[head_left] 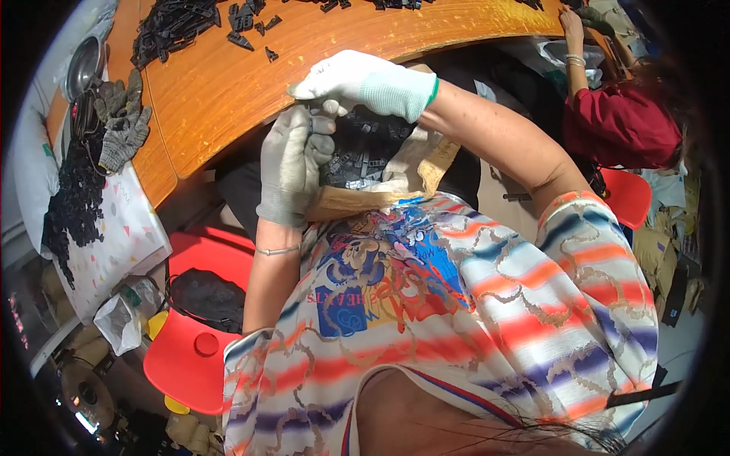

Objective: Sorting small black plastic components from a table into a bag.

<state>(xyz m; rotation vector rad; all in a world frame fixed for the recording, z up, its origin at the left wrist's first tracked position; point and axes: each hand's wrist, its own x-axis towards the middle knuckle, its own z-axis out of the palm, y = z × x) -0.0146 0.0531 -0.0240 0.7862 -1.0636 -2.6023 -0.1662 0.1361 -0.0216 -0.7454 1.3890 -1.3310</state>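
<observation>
- Above the lap, the two gloved hands meet: the left hand (293,163) is curled shut around a small dark part (323,125); the right hand (350,80) pinches that part from above.
- Below them, a bag (411,163) of black parts (361,152) lies open on the lap.
- On the orange desk (228,91): scattered black pieces (171,30), and spare grey gloves (122,121) at its left edge.
- Lower left: a red stool (186,357).
- Upper right: another person's red sleeve (620,125).
</observation>
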